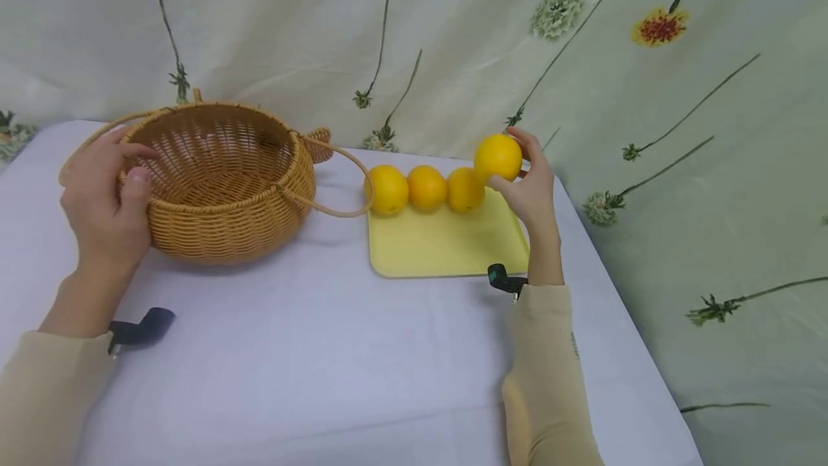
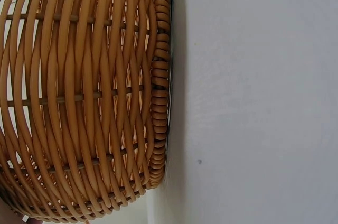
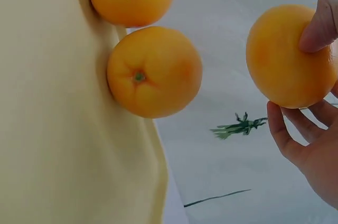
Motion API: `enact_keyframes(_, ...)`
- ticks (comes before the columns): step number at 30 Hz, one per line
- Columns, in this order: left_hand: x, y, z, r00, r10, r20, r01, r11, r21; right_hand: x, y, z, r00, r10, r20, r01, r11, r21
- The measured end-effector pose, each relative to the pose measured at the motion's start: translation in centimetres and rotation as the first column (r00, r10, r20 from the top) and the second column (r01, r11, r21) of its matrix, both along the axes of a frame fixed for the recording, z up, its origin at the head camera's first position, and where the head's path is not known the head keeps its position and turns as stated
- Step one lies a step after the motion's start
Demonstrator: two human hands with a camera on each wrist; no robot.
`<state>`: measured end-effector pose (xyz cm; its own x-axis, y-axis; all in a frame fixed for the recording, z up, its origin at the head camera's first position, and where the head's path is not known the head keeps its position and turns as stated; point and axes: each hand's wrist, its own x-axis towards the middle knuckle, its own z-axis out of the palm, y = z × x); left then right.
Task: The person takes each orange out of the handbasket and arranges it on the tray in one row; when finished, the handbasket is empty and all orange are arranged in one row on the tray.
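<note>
My right hand (image 1: 533, 193) pinches an orange (image 1: 497, 157) between thumb and fingers, raised above the far right corner of a yellow tray (image 1: 446, 247). In the right wrist view the lifted orange (image 3: 285, 57) is apart from the others. Three more oranges stand in a row along the tray's far edge: a left one (image 1: 388, 190), a middle one (image 1: 427, 189) and a right one (image 1: 466, 191). At the left, my left hand (image 1: 106, 200) grips the rim of a round wicker basket (image 1: 226, 236). No fruit shows inside it. The left wrist view is mostly basket weave (image 2: 79, 86).
A white cloth (image 1: 323, 351) covers the table. One looped basket handle (image 1: 346, 213) hangs out toward the tray's left end, near the left orange. Behind the table hangs a flower-patterned curtain (image 1: 453, 34). Dark wrist cameras (image 1: 145, 326) are worn on both wrists.
</note>
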<state>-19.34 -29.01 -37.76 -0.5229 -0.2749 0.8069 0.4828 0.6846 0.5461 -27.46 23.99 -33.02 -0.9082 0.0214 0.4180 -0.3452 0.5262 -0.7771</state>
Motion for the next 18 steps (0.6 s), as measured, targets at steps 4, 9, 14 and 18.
enact_keyframes(4,0.0,0.3,0.1,1.000,-0.006,-0.010,0.006,1.000,0.011,-0.3,1.1,-1.0,0.998,-0.051,0.039,0.051,0.999,0.008)
enact_keyframes(9,-0.2,0.6,0.2,1.000,-0.014,-0.005,0.014,1.000,0.002,-0.6,2.1,-2.5,0.989,-0.125,0.082,0.126,0.992,-0.003)
enact_keyframes(14,-0.1,0.3,0.1,1.000,-0.003,-0.002,0.003,1.000,-0.009,-1.2,2.8,-4.0,0.981,-0.144,0.132,0.143,0.990,0.021)
enact_keyframes(18,-0.1,0.0,0.0,1.000,0.001,0.022,0.000,0.999,-0.033,-1.4,3.1,-4.9,0.977,-0.148,0.153,0.134,0.986,0.099)
